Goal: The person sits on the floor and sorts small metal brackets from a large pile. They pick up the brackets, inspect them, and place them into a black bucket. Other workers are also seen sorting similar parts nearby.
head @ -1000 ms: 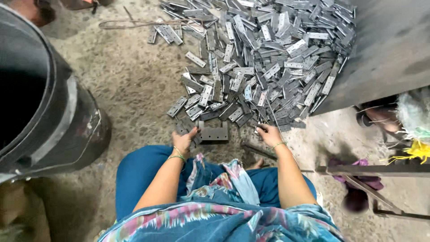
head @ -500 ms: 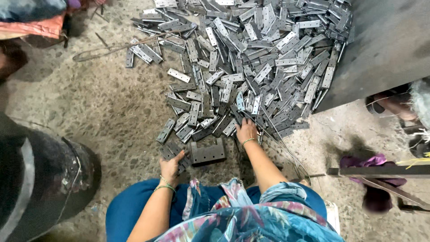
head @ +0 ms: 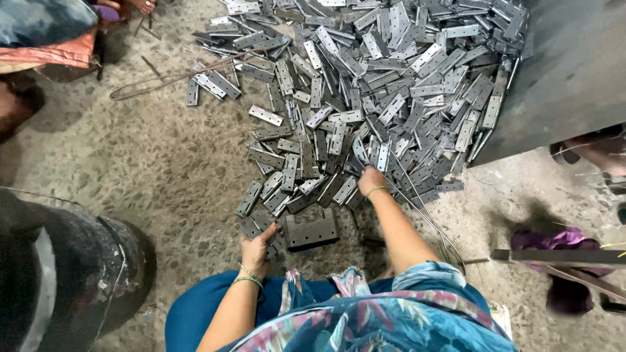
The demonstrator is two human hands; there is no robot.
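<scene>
Your right hand (head: pixel 372 180) reaches into the near edge of the heap of flat metal hinge plates (head: pixel 365 85), fingers curled on one; your left hand (head: pixel 255 248) rests loosely curled beside the dark metal block (head: pixel 312 229) just below the heap. The plates look stiff, light singly and sharp-edged, so pinch one by its long sides.

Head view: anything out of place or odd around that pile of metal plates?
A bent loop of wire lies on the concrete floor left of the heap of hinge plates. Several plates lie scattered apart there.

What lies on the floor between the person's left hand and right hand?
In the head view, a dark metal block and a few loose hinge plates lie between the left hand and right hand.
</scene>
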